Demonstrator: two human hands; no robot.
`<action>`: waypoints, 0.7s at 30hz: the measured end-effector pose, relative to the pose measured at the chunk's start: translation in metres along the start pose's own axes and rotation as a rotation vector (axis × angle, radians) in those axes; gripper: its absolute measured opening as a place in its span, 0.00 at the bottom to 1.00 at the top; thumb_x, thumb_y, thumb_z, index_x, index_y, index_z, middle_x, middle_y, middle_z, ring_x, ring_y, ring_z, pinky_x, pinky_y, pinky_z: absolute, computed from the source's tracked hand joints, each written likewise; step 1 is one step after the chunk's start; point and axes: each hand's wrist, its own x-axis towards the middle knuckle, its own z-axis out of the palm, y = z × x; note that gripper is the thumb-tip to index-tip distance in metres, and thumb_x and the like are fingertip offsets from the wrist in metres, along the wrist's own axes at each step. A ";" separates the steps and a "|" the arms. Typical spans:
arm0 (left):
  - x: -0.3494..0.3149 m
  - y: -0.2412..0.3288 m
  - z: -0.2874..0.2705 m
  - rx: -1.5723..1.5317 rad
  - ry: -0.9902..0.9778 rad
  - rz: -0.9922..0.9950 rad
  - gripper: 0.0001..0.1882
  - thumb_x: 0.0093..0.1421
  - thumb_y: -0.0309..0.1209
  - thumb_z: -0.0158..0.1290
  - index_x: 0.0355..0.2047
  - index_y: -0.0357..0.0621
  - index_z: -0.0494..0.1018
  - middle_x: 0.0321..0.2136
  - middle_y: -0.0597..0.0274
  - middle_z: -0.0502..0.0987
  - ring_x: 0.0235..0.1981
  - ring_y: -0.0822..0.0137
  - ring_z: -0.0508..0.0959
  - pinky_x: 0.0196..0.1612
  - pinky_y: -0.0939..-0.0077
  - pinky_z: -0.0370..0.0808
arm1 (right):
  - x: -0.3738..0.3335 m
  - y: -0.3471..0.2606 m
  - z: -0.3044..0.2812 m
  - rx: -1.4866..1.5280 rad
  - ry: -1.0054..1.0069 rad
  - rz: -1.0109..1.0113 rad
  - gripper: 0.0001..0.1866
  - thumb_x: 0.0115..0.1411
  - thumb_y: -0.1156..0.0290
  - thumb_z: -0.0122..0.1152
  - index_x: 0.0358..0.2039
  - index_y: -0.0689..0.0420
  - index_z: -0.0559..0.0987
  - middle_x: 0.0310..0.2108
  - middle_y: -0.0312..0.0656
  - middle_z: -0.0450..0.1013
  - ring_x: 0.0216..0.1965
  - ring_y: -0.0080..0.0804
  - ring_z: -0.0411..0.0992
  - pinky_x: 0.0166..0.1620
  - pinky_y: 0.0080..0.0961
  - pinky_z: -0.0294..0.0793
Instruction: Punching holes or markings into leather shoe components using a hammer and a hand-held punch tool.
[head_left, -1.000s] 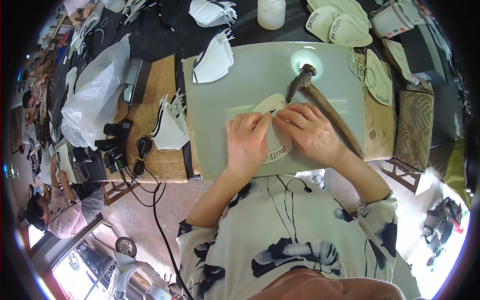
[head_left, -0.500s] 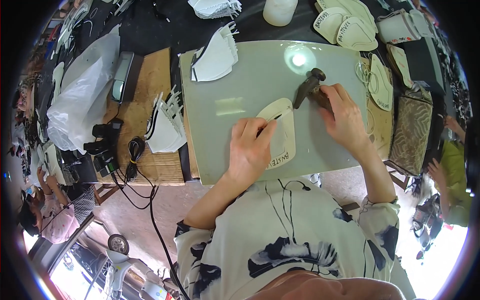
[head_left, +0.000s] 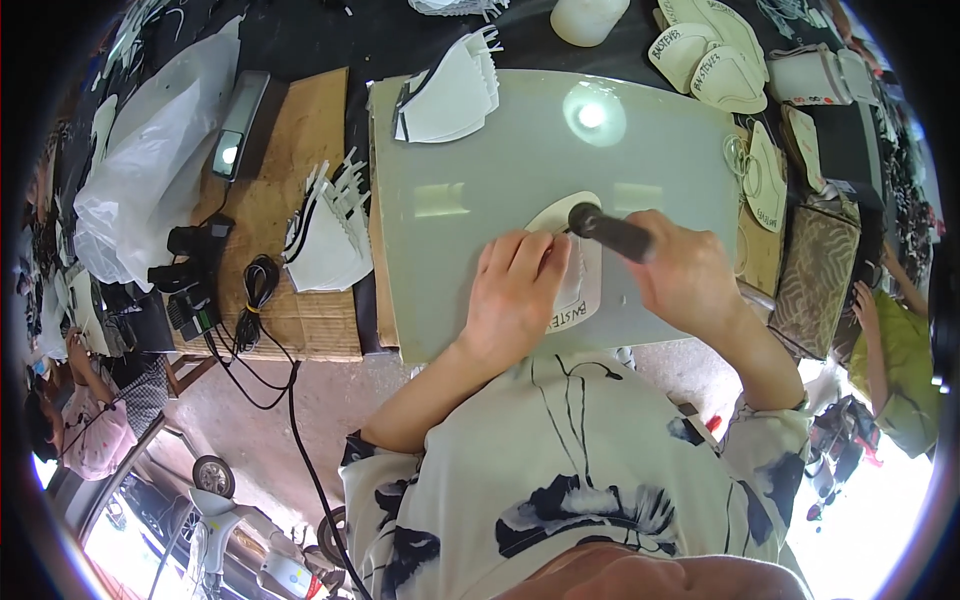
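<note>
Smooth grey-green board (head_left: 660, 130) carries the flat, rounded cream template (head_left: 587, 285). Left hand (head_left: 515, 298) rests on it, fingers bent; whether pinching, I cannot tell. Right hand (head_left: 690, 275) grips the dark metal hammer (head_left: 615, 233) above.

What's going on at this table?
A person is working with both bare hands at a smooth grey-green board. The left hand rests on a flat cream piece lying on the board. The right hand grips a hammer, its dark head over the upper part of that piece; whether it touches is hard to tell. A stack of white pieces lies at the board's upper left corner.
</note>
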 end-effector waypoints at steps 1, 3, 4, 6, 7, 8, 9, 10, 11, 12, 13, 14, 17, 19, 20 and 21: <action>0.000 -0.002 0.000 0.000 0.002 0.003 0.19 0.47 0.17 0.57 0.43 0.36 0.80 0.37 0.60 0.75 0.38 0.58 0.74 0.40 0.65 0.73 | 0.004 -0.001 0.000 -0.137 -0.054 0.013 0.12 0.62 0.64 0.62 0.32 0.59 0.71 0.23 0.40 0.71 0.19 0.40 0.74 0.21 0.34 0.72; -0.002 -0.005 0.001 -0.005 -0.049 0.017 0.19 0.49 0.22 0.57 0.44 0.33 0.77 0.39 0.58 0.72 0.41 0.59 0.73 0.43 0.65 0.72 | 0.005 -0.001 -0.004 -0.123 0.009 -0.017 0.13 0.62 0.64 0.62 0.32 0.58 0.71 0.22 0.39 0.70 0.19 0.39 0.73 0.20 0.33 0.71; -0.003 -0.004 0.001 -0.005 -0.048 0.014 0.19 0.49 0.22 0.57 0.44 0.33 0.77 0.39 0.58 0.72 0.41 0.59 0.73 0.43 0.65 0.72 | 0.004 -0.002 -0.005 -0.104 0.062 -0.050 0.13 0.62 0.63 0.62 0.31 0.58 0.71 0.22 0.38 0.69 0.18 0.39 0.73 0.19 0.32 0.70; -0.003 -0.001 0.001 0.020 -0.036 0.014 0.19 0.49 0.22 0.57 0.44 0.33 0.76 0.39 0.58 0.72 0.41 0.59 0.73 0.44 0.65 0.72 | 0.005 -0.003 -0.005 -0.119 0.055 -0.062 0.13 0.63 0.63 0.61 0.31 0.58 0.71 0.22 0.38 0.70 0.18 0.39 0.73 0.19 0.32 0.70; -0.002 -0.002 0.001 0.018 -0.037 0.016 0.19 0.49 0.22 0.57 0.44 0.33 0.76 0.39 0.58 0.72 0.41 0.59 0.73 0.44 0.65 0.72 | 0.005 -0.004 -0.005 -0.136 0.055 -0.065 0.12 0.63 0.64 0.61 0.31 0.58 0.71 0.22 0.38 0.70 0.18 0.39 0.73 0.19 0.32 0.69; -0.002 -0.002 0.000 0.005 -0.042 0.014 0.19 0.49 0.21 0.57 0.44 0.33 0.76 0.40 0.58 0.72 0.41 0.59 0.73 0.44 0.65 0.72 | 0.005 -0.003 -0.004 -0.136 0.055 -0.063 0.12 0.63 0.64 0.61 0.31 0.58 0.71 0.22 0.38 0.70 0.18 0.39 0.73 0.19 0.32 0.69; -0.001 -0.002 -0.001 -0.009 -0.048 0.012 0.19 0.49 0.21 0.57 0.44 0.33 0.76 0.40 0.57 0.72 0.41 0.58 0.73 0.44 0.65 0.71 | 0.004 -0.001 -0.002 -0.119 0.013 -0.054 0.12 0.63 0.64 0.61 0.31 0.58 0.71 0.22 0.38 0.70 0.18 0.40 0.73 0.19 0.33 0.69; 0.000 -0.002 0.000 -0.007 -0.047 0.010 0.19 0.49 0.21 0.57 0.44 0.33 0.76 0.40 0.57 0.72 0.41 0.58 0.73 0.44 0.65 0.71 | 0.005 0.001 0.000 -0.104 -0.029 -0.050 0.12 0.63 0.64 0.61 0.31 0.58 0.71 0.22 0.39 0.70 0.18 0.40 0.73 0.19 0.33 0.69; 0.001 -0.002 0.000 -0.023 -0.027 -0.014 0.18 0.49 0.18 0.57 0.43 0.35 0.78 0.38 0.58 0.74 0.39 0.58 0.74 0.41 0.65 0.72 | 0.005 0.001 -0.001 -0.104 -0.029 -0.052 0.12 0.63 0.64 0.61 0.31 0.58 0.71 0.22 0.39 0.70 0.18 0.40 0.73 0.19 0.33 0.69; 0.002 -0.001 0.000 -0.039 -0.009 -0.039 0.17 0.50 0.16 0.57 0.42 0.37 0.79 0.36 0.58 0.75 0.37 0.57 0.75 0.39 0.65 0.73 | 0.006 0.002 -0.002 -0.061 0.035 -0.061 0.12 0.63 0.65 0.61 0.31 0.58 0.71 0.21 0.39 0.70 0.18 0.41 0.73 0.19 0.34 0.69; 0.002 -0.001 0.000 -0.039 -0.012 -0.041 0.17 0.50 0.16 0.57 0.42 0.37 0.79 0.36 0.58 0.75 0.37 0.57 0.75 0.39 0.65 0.73 | 0.005 0.001 -0.002 -0.015 0.097 -0.067 0.12 0.63 0.65 0.61 0.30 0.58 0.71 0.20 0.40 0.71 0.18 0.41 0.73 0.20 0.34 0.69; 0.003 -0.002 -0.001 -0.065 -0.009 -0.050 0.17 0.50 0.16 0.58 0.42 0.37 0.79 0.36 0.58 0.75 0.37 0.57 0.75 0.38 0.65 0.73 | 0.004 0.001 -0.001 -0.013 0.095 -0.066 0.12 0.63 0.65 0.61 0.30 0.58 0.71 0.20 0.40 0.71 0.18 0.41 0.73 0.20 0.34 0.69; 0.003 -0.004 0.001 -0.112 0.002 -0.075 0.17 0.49 0.15 0.58 0.42 0.37 0.79 0.34 0.58 0.75 0.35 0.57 0.75 0.38 0.64 0.73 | 0.005 0.003 0.003 -0.071 -0.068 -0.006 0.12 0.62 0.66 0.61 0.30 0.59 0.70 0.19 0.41 0.71 0.18 0.42 0.73 0.20 0.35 0.70; 0.004 -0.003 0.001 -0.136 0.010 -0.094 0.17 0.49 0.15 0.58 0.42 0.37 0.79 0.33 0.59 0.75 0.34 0.57 0.74 0.37 0.64 0.73 | 0.001 0.003 0.004 -0.049 -0.031 0.009 0.12 0.62 0.66 0.61 0.30 0.59 0.70 0.19 0.41 0.71 0.18 0.43 0.73 0.20 0.35 0.70; 0.007 -0.003 -0.002 -0.127 -0.025 -0.084 0.17 0.49 0.16 0.59 0.42 0.38 0.80 0.33 0.59 0.75 0.34 0.57 0.74 0.37 0.65 0.73 | -0.001 0.004 0.006 -0.048 -0.031 0.010 0.12 0.62 0.66 0.61 0.30 0.59 0.70 0.19 0.41 0.71 0.18 0.43 0.73 0.20 0.35 0.70; 0.008 -0.002 -0.003 -0.118 -0.060 -0.073 0.17 0.49 0.16 0.59 0.42 0.38 0.80 0.33 0.60 0.75 0.34 0.58 0.74 0.37 0.65 0.73 | -0.002 0.004 0.007 -0.040 -0.027 0.018 0.12 0.62 0.66 0.61 0.30 0.59 0.70 0.19 0.42 0.71 0.18 0.43 0.73 0.20 0.35 0.70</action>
